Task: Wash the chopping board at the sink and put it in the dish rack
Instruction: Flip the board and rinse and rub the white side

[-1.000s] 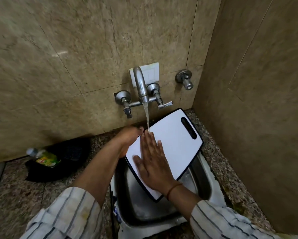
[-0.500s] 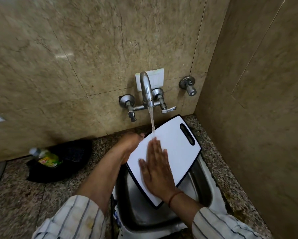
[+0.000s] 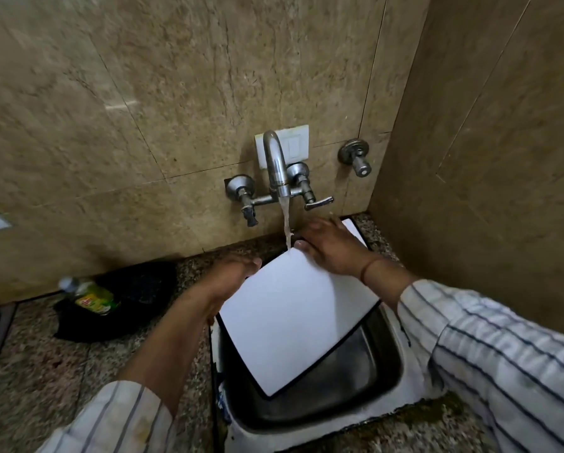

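Rinsing stage: we tilt the board over the sink, left hand gripping its edge, right hand spread flat on its far end beside the stream; racking remains, no rack visible.

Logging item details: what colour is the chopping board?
White with a thin black rim, chopping board, head view.

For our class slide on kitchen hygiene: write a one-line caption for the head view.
Chopping board tilted over the sink, rinsed under the running tap, held by both hands.
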